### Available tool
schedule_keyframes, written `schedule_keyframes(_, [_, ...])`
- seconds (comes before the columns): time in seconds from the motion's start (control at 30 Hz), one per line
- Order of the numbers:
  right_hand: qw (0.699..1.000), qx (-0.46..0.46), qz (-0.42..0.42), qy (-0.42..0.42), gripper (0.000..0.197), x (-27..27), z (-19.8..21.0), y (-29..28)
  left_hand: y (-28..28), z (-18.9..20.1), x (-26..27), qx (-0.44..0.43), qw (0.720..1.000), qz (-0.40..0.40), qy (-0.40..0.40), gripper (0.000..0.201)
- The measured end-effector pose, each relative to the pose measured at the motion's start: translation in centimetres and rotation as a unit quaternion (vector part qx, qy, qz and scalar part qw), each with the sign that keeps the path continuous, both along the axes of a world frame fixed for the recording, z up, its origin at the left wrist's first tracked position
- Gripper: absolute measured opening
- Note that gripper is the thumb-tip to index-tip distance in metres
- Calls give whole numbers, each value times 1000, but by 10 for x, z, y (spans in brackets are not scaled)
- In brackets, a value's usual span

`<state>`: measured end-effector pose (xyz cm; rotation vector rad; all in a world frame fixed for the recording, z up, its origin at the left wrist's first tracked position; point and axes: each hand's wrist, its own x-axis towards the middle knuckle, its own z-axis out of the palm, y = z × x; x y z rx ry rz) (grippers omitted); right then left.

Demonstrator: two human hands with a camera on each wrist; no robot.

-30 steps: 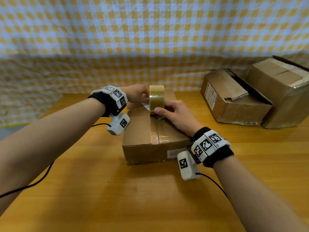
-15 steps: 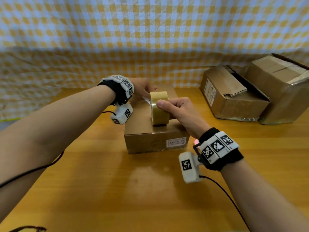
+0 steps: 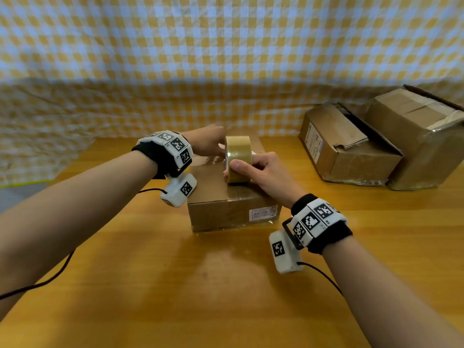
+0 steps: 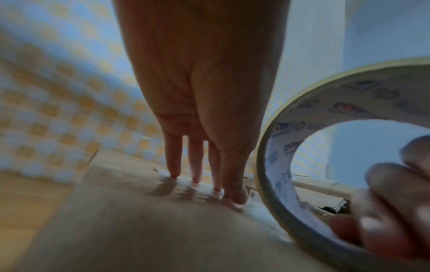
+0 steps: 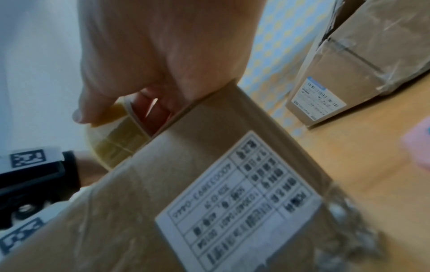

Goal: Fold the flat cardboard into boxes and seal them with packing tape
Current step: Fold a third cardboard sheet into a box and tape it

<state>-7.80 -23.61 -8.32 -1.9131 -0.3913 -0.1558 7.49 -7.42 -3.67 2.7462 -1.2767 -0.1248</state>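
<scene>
Wooden table [image 3: 175,297], yellow-checked cloth behind. Box [image 3: 216,194] sits centre, long axis running away from the person, seam along it. Right hand [image 3: 266,177] grips the tape roll [image 3: 238,162], thumb on the near rim, fingers through the core; the roll stands on edge on the box top, in line with the seam. Left hand [image 3: 208,144] lies just beyond the roll, straight fingers [image 4: 174,162] pressing the far part of the top (likely pinning the tape end). Next pull probably comes toward the person along the seam; nothing blocks that path. Two other boxes [image 3: 351,146] sit well apart, far right.
</scene>
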Motion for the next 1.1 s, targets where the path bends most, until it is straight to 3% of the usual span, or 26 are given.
schedule_keyframes(0.03, [1000,-5,-13,3,39,3,1,2,2,0,-1,5,1000,-4,-1,6])
schedule_keyframes(0.13, [999,-15,-42,22,61,12,3,6,6,-4,4,24,1000,4,16,16])
schedule_keyframes(0.27, [998,-27,-40,43,54,15,7,9,6,-6,18,29,997,48,51,13])
schedule_keyframes(0.37, [997,-13,-44,54,62,12,8,10,4,-8,25,26,996,69,58,19])
schedule_keyframes(0.53, [997,25,-7,71,41,-6,16,7,4,-5,22,28,994,82,69,23])
schedule_keyframes(0.7, [993,56,15,102,42,-20,27,6,5,-5,17,32,994,77,74,30])
schedule_keyframes(0.8, [988,76,37,128,46,-28,31,8,8,-5,14,39,992,66,97,44])
schedule_keyframes(0.93, [983,115,33,142,46,-40,28,4,9,-5,14,32,991,55,118,87])
schedule_keyframes(0.97, [981,124,32,144,45,-43,27,2,9,-5,13,25,991,51,125,90])
schedule_keyframes(1.1, [979,92,51,173,44,-53,22,4,8,-2,5,10,988,49,146,77])
